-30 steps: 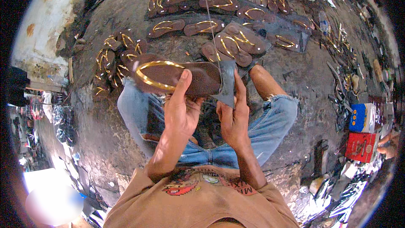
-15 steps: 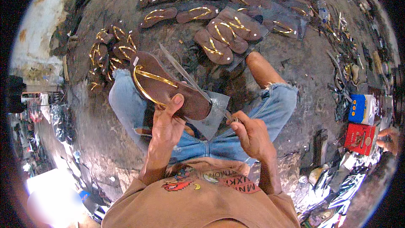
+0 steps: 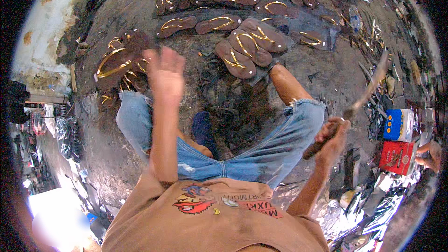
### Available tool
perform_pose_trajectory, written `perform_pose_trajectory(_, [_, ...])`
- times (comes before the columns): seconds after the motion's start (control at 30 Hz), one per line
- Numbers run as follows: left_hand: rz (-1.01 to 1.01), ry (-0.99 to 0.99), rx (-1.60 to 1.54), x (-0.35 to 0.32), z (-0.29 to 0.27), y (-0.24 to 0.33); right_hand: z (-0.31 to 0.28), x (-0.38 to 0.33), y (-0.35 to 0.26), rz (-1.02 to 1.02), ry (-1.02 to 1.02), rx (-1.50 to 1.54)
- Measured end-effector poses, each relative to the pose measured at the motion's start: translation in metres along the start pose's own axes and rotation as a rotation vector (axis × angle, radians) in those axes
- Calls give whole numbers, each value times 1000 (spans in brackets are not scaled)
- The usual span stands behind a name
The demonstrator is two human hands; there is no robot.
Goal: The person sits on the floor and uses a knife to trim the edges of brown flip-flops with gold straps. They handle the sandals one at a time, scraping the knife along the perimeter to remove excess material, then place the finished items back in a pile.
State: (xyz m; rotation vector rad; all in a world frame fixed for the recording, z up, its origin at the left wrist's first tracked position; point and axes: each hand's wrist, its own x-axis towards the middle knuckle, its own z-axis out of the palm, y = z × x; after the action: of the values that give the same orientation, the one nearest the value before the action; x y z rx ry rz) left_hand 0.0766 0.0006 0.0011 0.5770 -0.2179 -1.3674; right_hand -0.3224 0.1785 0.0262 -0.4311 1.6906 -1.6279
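My left hand (image 3: 165, 74), blurred by motion, reaches out over the floor with its fingers stretched and nothing in them. Beside its fingertips, a brown flip-flop (image 3: 128, 53) with a gold strap lies on top of a pile of similar flip-flops (image 3: 133, 81). Out to the right, my right hand (image 3: 332, 136) is closed round the handle of a knife (image 3: 368, 88). The long blade points away to the upper right and is smeared, while the dark handle end sticks out below my fist.
Rows of gold-strapped flip-flops (image 3: 221, 24) lie ahead on the dark floor, with three grouped together (image 3: 247, 44) near my right knee. Blue and red boxes (image 3: 396, 156) stand at the right, next to another person's hand (image 3: 428, 156). Tools and scraps (image 3: 373, 32) line the right side.
The flip-flop has left my left hand and lies on the left pile. My right hand has swung right with the knife. The grey sheet near the sole is out of sight.
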Motion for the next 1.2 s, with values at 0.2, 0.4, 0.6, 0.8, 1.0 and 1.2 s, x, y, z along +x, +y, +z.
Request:
perform_pose_trajectory(0.2, [-748,413,635,23,-68,-260,21,-4,8,189,-55,143])
perform_pose_trajectory(0.4, [-191,588,1068,61,-62,-255,53,-12,62,257,-254,-104])
perform_pose_trajectory(0.6, [-366,591,835,22,-39,-135,104,-32,48,33,-615,-493])
perform_pose_trajectory(0.8, [-363,649,756,17,-72,-122,151,-30,70,-91,-806,-881])
perform_pose_trajectory(1.0, [-373,593,701,22,-62,-122,155,-26,91,7,-831,-1062])
perform_pose_trajectory(1.2, [-423,621,553,22,-62,-122,183,26,159,-136,-800,-1137])
